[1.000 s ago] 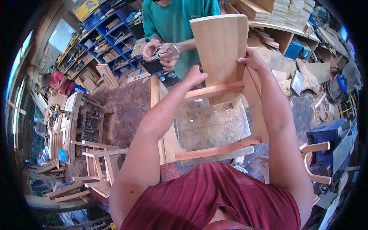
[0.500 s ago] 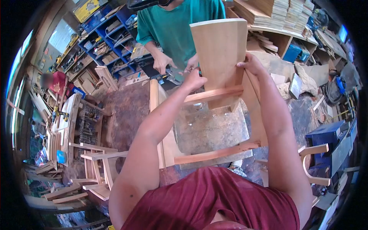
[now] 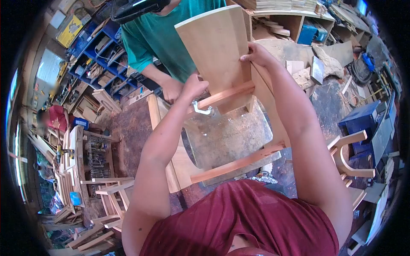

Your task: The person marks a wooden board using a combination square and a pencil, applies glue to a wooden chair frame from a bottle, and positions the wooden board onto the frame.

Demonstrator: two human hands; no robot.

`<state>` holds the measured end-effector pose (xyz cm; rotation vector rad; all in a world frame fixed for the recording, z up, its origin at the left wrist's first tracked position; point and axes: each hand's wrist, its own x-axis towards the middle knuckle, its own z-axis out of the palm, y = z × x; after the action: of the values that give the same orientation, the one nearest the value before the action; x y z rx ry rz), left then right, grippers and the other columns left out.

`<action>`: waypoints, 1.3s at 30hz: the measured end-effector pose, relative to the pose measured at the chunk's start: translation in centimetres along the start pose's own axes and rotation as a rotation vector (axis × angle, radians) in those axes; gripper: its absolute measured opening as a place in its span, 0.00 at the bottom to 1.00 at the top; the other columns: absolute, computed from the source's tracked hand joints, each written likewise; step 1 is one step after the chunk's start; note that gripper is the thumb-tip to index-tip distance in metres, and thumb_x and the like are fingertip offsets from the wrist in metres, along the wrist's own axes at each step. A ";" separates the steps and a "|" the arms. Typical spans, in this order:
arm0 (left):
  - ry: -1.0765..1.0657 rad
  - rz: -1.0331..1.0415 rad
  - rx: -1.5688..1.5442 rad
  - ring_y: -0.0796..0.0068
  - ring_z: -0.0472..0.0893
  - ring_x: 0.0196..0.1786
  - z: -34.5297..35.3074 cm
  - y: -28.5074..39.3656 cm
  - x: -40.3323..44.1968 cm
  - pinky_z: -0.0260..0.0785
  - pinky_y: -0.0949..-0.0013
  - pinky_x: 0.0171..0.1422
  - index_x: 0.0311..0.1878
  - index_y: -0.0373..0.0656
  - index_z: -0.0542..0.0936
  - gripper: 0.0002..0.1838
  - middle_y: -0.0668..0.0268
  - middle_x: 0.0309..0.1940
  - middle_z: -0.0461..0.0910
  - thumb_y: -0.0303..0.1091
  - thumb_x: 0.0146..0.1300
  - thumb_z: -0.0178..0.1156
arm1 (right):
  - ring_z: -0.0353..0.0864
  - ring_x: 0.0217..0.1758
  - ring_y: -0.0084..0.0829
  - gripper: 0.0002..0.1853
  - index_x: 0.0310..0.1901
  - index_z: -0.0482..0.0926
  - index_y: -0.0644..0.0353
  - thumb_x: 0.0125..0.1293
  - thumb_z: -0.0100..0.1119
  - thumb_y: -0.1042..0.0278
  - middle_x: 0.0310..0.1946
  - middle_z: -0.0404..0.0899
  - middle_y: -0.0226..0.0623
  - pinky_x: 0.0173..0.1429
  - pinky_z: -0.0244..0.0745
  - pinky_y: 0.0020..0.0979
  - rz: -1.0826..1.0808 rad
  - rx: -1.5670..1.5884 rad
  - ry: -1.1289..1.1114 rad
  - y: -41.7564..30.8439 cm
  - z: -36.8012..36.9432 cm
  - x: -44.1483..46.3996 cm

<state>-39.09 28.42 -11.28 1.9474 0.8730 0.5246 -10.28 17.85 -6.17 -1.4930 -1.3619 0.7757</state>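
A wooden chair frame (image 3: 230,165) stands before me with a broad, pale wooden back panel (image 3: 215,47) rising at its far side. My right hand (image 3: 259,56) grips the panel's right edge, thumb on the near face and fingers behind. Beside the panel's lower left edge, my left hand (image 3: 195,86) is closed; what lies inside its fingers is hidden. Just below it, a silver C-shaped clamp (image 3: 203,109) sits against the left end of the rear crossrail (image 3: 228,94). A co-worker's hand (image 3: 172,89) is next to my left hand, partly covered by it.
A co-worker in a green shirt (image 3: 179,47) stands opposite. Below the frame is a worn, dusty work surface (image 3: 230,136). Other chair frames stand at left (image 3: 112,196) and right (image 3: 348,153). Blue shelving (image 3: 96,55) and another person (image 3: 57,118) are farther left.
The frame and panel appear shifted left and up in view, the panel tilting left. The silver clamp now shows at the rear crossrail, and the co-worker's hand is lower, close to my left hand.
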 end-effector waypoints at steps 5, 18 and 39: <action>-0.012 -0.075 -0.041 0.74 0.78 0.21 -0.2 2.4 -1.4 0.71 0.71 0.24 0.49 0.31 0.71 0.19 0.58 0.28 0.81 0.25 0.52 0.56 | 0.78 0.47 0.26 0.24 0.52 0.77 0.63 0.52 0.72 0.77 0.42 0.83 0.32 0.56 0.71 0.29 0.018 -0.081 0.011 -0.3 0.0 -0.1; 0.008 -0.084 -0.149 0.77 0.72 0.15 0.1 2.7 -1.6 0.61 0.72 0.16 0.58 0.31 0.67 0.25 0.63 0.20 0.75 0.21 0.53 0.52 | 0.76 0.43 0.23 0.23 0.52 0.77 0.63 0.53 0.72 0.74 0.38 0.81 0.30 0.51 0.72 0.29 -0.106 -0.058 0.012 0.9 -0.1 0.4; 0.058 0.059 -0.039 0.65 0.84 0.31 0.0 0.5 -0.4 0.77 0.67 0.36 0.53 0.28 0.73 0.25 0.53 0.33 0.83 0.28 0.49 0.57 | 0.78 0.50 0.26 0.26 0.54 0.76 0.62 0.51 0.73 0.76 0.45 0.83 0.33 0.59 0.71 0.30 -0.024 -0.056 0.015 -0.5 0.1 -0.2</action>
<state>-39.18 27.97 -10.86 1.9356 0.8381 0.6307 -10.56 17.67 -5.79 -1.5205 -1.3982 0.7144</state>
